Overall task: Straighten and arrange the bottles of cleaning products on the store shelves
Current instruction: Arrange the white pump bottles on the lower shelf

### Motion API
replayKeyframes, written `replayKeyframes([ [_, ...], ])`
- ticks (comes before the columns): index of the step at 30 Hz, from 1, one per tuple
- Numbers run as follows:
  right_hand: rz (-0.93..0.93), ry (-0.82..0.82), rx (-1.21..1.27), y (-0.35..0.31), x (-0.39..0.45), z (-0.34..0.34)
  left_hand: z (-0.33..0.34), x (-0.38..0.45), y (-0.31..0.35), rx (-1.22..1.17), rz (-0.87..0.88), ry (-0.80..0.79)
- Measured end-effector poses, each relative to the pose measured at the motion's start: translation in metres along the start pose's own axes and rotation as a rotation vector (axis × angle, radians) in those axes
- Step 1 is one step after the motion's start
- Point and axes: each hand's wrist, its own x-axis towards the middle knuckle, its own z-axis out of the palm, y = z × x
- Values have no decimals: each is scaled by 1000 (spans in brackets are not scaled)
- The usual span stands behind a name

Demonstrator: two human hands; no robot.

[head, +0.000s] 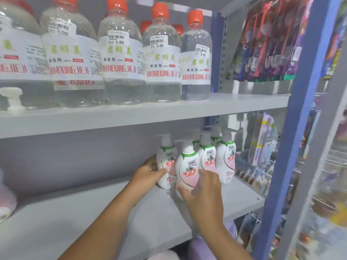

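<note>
Pump bottles, lower shelf (75,212): right grip (201,192) clasps front bottle (187,166), left grip (148,174) holds its neighbour (166,158); aligning underway, next squaring labels forward.

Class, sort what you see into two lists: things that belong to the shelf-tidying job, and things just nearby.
Job: left hand; right hand; front pump bottle; left pump bottle; clear orange-capped bottles; lower shelf.

Nearby: hanging packets; blue upright.

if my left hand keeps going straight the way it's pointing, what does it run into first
Probably the pump bottle at the left end, which the left hand already holds; its fingers point right, into that bottle's side. Just beyond stands the front pump bottle, gripped by the right hand. Depth is unclear.
</note>
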Motion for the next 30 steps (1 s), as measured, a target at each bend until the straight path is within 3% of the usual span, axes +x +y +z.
replayKeyframes([
  [13, 1, 2, -75, -5, 10, 9, 10, 6, -11, -172, -23, -42],
  [24, 29, -53, -247, -9, 12, 13, 21, 10, -12, -70, -37, -11],
  [30, 63, -53, -178, -13, 6, 6, 20, 5, -13, 75, -43, 17],
])
